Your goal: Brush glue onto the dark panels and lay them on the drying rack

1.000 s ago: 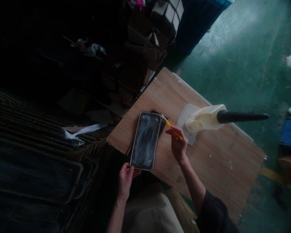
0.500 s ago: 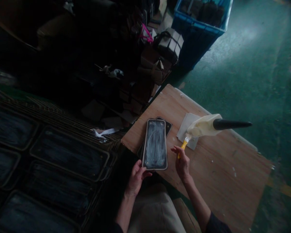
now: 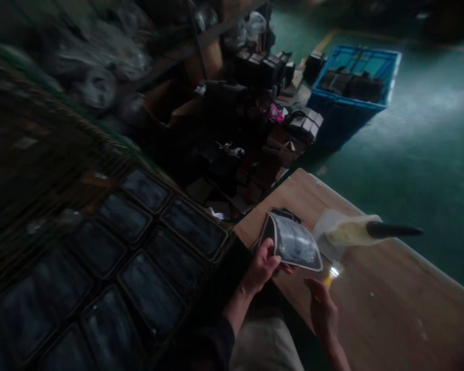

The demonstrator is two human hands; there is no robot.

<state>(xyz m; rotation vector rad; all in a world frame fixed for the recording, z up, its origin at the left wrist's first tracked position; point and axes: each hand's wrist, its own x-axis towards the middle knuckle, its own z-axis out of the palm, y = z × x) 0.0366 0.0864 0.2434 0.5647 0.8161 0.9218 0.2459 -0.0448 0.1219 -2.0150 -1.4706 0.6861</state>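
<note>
My left hand [image 3: 262,266] grips the near edge of a dark flat panel [image 3: 296,243] with a pale rim and white glue streaks, lifted off the wooden table [image 3: 390,299] and tilted. Under it another dark panel [image 3: 285,212] lies on the table. My right hand [image 3: 325,312] holds a small brush with a yellow handle [image 3: 330,276], its tip near the white sheet [image 3: 327,226]. A cream glue bottle with a long black nozzle [image 3: 371,230] lies on that sheet, pointing right.
To the left, rows of several glued dark panels [image 3: 147,257] lie spread on a rack. Behind are stacked boxes [image 3: 255,67] and a blue crate [image 3: 351,98] on the green floor. The picture is blurred by head motion.
The view has swung up and left. My left hand has lifted the glued panel off the table and tilted it; my right hand with the brush has dropped lower, near the table's front.
</note>
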